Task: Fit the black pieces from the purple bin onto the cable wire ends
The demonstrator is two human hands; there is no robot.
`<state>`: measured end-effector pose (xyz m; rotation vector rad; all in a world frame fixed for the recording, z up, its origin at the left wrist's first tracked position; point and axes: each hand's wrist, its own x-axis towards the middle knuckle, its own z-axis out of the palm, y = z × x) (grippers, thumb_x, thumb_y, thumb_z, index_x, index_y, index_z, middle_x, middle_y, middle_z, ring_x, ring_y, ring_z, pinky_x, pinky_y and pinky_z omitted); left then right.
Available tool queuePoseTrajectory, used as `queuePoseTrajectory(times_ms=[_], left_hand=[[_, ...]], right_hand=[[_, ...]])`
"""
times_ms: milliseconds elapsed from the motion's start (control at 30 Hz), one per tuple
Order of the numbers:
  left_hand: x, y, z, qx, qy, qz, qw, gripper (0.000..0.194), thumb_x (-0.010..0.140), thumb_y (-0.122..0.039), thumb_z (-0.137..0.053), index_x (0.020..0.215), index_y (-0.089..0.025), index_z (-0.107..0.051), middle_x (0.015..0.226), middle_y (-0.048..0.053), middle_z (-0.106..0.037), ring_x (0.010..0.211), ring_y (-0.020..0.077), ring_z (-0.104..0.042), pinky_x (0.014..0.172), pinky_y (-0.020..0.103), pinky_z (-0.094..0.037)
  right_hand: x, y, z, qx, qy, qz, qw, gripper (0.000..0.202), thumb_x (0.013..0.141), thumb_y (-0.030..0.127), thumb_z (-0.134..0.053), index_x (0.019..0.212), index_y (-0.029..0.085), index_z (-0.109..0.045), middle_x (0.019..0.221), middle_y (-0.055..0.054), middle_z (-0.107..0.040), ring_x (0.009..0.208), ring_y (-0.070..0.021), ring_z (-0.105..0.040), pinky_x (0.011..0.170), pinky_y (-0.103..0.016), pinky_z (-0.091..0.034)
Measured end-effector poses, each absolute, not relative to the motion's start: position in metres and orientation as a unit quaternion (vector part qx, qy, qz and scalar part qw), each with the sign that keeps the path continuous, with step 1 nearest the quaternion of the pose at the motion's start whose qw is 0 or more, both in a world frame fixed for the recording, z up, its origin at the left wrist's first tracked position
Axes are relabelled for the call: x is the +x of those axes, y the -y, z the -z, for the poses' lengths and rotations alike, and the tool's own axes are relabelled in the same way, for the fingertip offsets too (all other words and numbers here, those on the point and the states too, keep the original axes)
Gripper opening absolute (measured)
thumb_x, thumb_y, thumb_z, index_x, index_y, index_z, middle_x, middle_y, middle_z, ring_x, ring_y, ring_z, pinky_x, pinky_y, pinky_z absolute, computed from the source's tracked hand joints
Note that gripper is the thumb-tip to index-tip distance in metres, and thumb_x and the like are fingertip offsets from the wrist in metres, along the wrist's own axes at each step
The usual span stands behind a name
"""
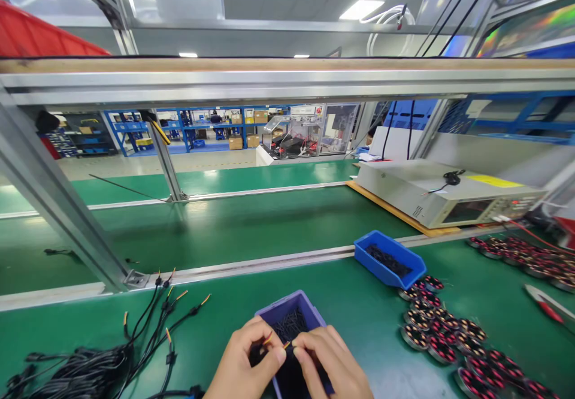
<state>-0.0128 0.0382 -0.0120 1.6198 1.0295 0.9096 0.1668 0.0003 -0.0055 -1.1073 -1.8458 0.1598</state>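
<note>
Above a purple bin (314, 310) of short black tubes (290, 324), both hands meet fingertip to fingertip. My left hand (245, 363) is closed, pinching a black cable's thin coloured wire ends (286, 345) between thumb and forefinger. One reddish-yellow wire sticks up above the left thumb. My right hand (339, 366) is closed too, its fingertips on a small dark piece at the tip of a yellow wire; it looks like a short black tube, though the fingers partly cover it. Most of the cable is hidden behind the hands.
At left lies a bundle of black cables (85, 375) with bare coloured ends. A blue bin (389, 282) of black pieces stands right of centre. Several copper-wound motor stators (442, 348) spread over the right side, near pliers (545, 303). A grey instrument (404, 177) sits behind; a metal frame rises at left.
</note>
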Motion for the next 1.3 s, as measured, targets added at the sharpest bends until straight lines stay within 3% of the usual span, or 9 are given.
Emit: queuePoseTrajectory(times_ms=[200,300,467,700,1300], left_hand=[[-0.012,-0.038,0.008,0.616,-0.422,-0.334,0.575,0.033,0.083,-0.048,-0.065,0.075,-0.016,-0.060,0.071,-0.003,-0.050,0.051,0.0079,-0.034,0.047,0.021,-0.028],[-0.014,-0.037,0.004,0.610,-0.417,-0.328,0.588,0.035,0.084,-0.051,-0.064,0.076,-0.018,-0.056,0.065,-0.006,-0.043,0.047,0.0066,-0.029,0.044,0.021,-0.023],[-0.016,-0.034,-0.003,0.613,-0.416,-0.327,0.587,0.035,0.084,-0.050,-0.063,0.073,-0.019,-0.055,0.062,-0.007,-0.039,0.052,0.0085,-0.028,0.050,0.021,-0.027],[-0.016,-0.036,-0.005,0.650,-0.394,-0.320,0.565,0.032,0.083,-0.047,-0.064,0.072,-0.017,-0.058,0.068,-0.002,-0.049,0.066,0.0138,-0.043,0.065,0.024,-0.036],[-0.016,-0.037,-0.001,0.680,-0.409,-0.304,0.527,0.023,0.084,-0.035,-0.062,0.071,-0.017,-0.060,0.072,0.000,-0.055,0.071,0.0154,-0.048,0.069,0.025,-0.036]], right_hand=[[0.165,-0.001,0.008,-0.449,0.767,-0.071,0.453,0.021,0.103,0.019,-0.043,0.090,0.023,-0.059,0.078,-0.003,-0.068,0.070,-0.0175,-0.065,0.070,-0.028,-0.054],[0.167,-0.001,0.006,-0.447,0.770,-0.068,0.451,0.023,0.103,0.020,-0.043,0.088,0.023,-0.060,0.079,-0.003,-0.068,0.071,-0.0175,-0.065,0.069,-0.028,-0.055],[0.170,0.000,0.000,-0.467,0.741,-0.073,0.477,0.020,0.102,0.020,-0.044,0.091,0.023,-0.060,0.081,-0.004,-0.069,0.074,-0.0192,-0.065,0.070,-0.029,-0.054],[0.170,0.000,-0.004,-0.468,0.736,-0.090,0.480,0.019,0.100,0.017,-0.045,0.090,0.023,-0.060,0.081,-0.003,-0.068,0.075,-0.0183,-0.064,0.070,-0.028,-0.053],[0.172,0.002,-0.006,-0.430,0.784,-0.067,0.444,0.022,0.099,0.010,-0.044,0.089,0.022,-0.060,0.079,-0.003,-0.066,0.073,-0.0176,-0.063,0.067,-0.027,-0.052]])
